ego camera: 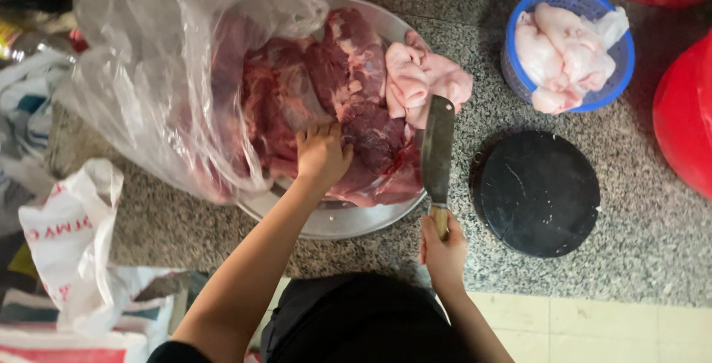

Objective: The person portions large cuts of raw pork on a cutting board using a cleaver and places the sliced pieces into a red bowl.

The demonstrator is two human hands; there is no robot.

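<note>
My left hand (pixel 321 153) rests on a large slab of dark red raw meat (pixel 348 88) lying in a round metal tray (pixel 337 218), fingers pressed into the meat. A clear plastic bag (pixel 170 66) still covers the left half of the meat. My right hand (pixel 443 248) grips the wooden handle of a cleaver (pixel 437 148); the blade points away from me along the tray's right rim, beside pale pink pieces of meat (pixel 423 81).
A round black chopping board (pixel 538 192) lies right of the cleaver on the speckled granite counter (pixel 653 237). Behind it stands a blue basket (pixel 623 55) of pale meat. A red container (pixel 686 118) is at far right. White plastic bags (pixel 70 237) sit left.
</note>
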